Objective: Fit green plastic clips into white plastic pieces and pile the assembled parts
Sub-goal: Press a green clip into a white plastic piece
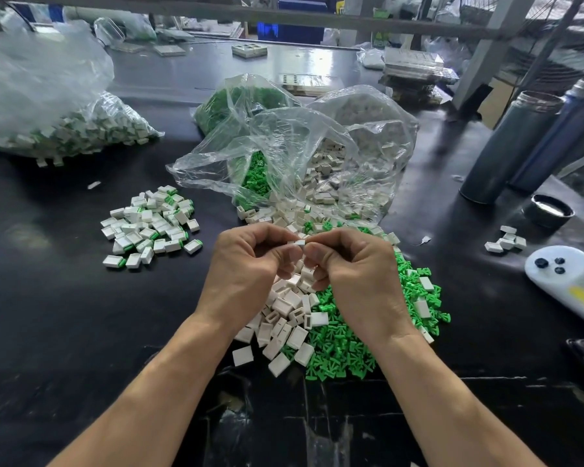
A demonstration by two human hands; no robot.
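Left hand (246, 264) and right hand (353, 264) raised together above the loose stock, fingers curled, both pinching one small white piece (298, 243) between the fingertips; held close to the eyes and clear of the heaps, presumably so that the clip can be lined up with the slot. Green clip itself hidden between the fingers; cannot tell whether already seated.

Directly beneath the hands: heap of empty white pieces (285, 318), touching a heap of green clips (351, 335) on its right, each kept under the hand likely to draw from it.

To the left, well apart from the raw stock: pile of assembled parts (150, 224), white with green showing at one end, set aside so that finished work stays unmixed.

Behind the hands: open clear bag (284, 156) spilling white pieces and green clips toward the worker. Far left: second bag (64, 129), filled with what look like assembled parts.

At the right edge of the black table (48, 315): two tall bottles (533, 143), a loose cap (548, 210), a few stray white pieces (506, 239).
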